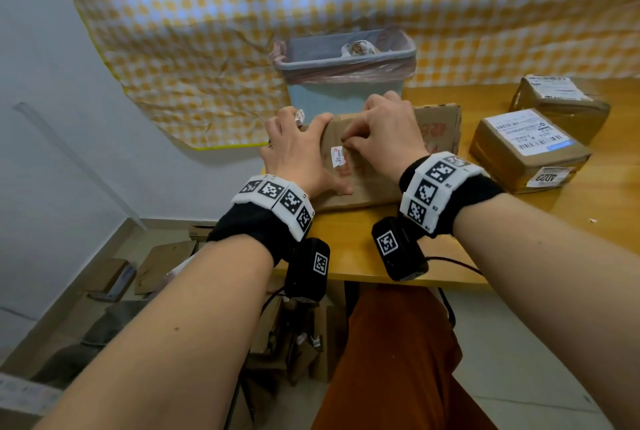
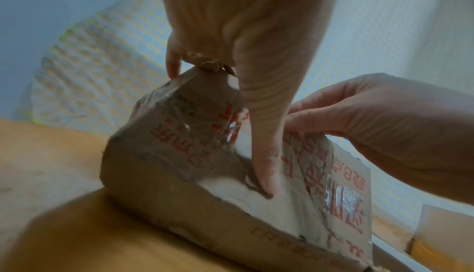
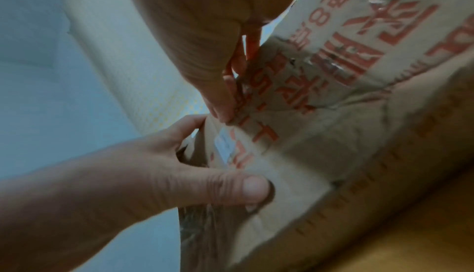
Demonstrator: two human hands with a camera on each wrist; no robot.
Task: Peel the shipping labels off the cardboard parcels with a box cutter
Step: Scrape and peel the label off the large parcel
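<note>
A flat brown cardboard parcel (image 1: 367,183) with red print lies at the table's left end. My left hand (image 1: 301,149) grips its left edge, thumb (image 2: 266,175) pressed on top, fingers curled over the side. A crumpled scrap (image 2: 210,63) sits between those fingers. My right hand (image 1: 381,131) is curled over the parcel (image 3: 333,134); its thumb and forefinger (image 3: 225,110) pinch at the upper edge of a small white barcode label (image 1: 336,156). Clear tape crosses the label (image 3: 223,142). No box cutter shows in any view.
A grey waste bin (image 1: 346,62) with a pink liner stands just behind the parcel. Two taped parcels with white shipping labels (image 1: 530,152) (image 1: 557,97) sit at the right of the wooden table (image 1: 363,246). Flattened boxes lie on the floor at lower left.
</note>
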